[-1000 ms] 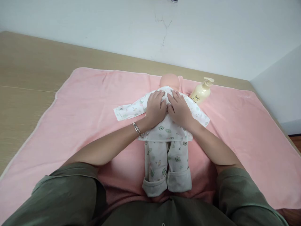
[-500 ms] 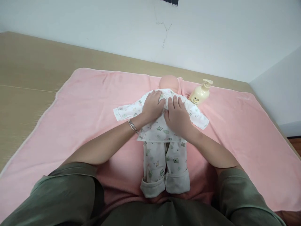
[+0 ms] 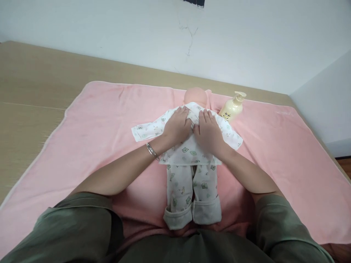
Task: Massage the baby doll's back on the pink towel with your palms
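A baby doll lies lengthwise in front of me, its bare head at the far end. It wears a white printed top with the sleeves spread to both sides, and matching trousers with turned-up cuffs. My left hand, with a silver bangle at the wrist, rests open on the left of the doll's upper body. Flat on the right side lies my right hand, fingers stretched toward the head. The two thumbs nearly meet at the middle of the top.
Under the doll a pink blanket covers much of the wooden surface. A pale yellow pump bottle leans or lies right of the doll's head. The white wall rises behind.
My hands have shifted slightly on the doll's top, the right one a little further up and its fingers closer together. The doll and bottle stay in place.
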Motion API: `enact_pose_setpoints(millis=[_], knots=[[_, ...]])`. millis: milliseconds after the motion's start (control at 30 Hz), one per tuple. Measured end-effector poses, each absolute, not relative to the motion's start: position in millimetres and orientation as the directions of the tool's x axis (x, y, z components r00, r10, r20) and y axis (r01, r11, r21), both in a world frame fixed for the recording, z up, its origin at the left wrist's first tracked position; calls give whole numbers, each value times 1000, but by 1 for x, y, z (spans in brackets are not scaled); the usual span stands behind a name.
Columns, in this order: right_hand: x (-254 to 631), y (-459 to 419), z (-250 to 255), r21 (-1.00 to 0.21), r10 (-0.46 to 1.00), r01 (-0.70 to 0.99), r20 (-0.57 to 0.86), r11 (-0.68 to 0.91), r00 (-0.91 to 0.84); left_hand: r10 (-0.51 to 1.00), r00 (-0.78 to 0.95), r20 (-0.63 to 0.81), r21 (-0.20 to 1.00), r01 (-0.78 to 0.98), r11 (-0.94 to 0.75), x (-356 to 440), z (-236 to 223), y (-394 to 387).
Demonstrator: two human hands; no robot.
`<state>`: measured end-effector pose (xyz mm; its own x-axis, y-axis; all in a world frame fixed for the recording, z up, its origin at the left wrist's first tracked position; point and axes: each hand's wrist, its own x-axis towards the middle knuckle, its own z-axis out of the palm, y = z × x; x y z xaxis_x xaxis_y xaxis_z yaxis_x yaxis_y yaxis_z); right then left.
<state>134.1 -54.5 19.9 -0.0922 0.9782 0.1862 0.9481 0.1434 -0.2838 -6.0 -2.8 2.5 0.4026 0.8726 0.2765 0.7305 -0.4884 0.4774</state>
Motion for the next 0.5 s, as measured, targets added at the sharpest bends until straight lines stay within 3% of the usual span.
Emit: enact_pose_setpoints(millis=[233,500], knots=[[149,-30,24,-344,993,936,114,80,-43,852,416,319,404,753,-519,2,6,-23],[135,-54,21,-254,976,955,186,155,-109,859,400,319,469,722,-510,-2,2,-4]])
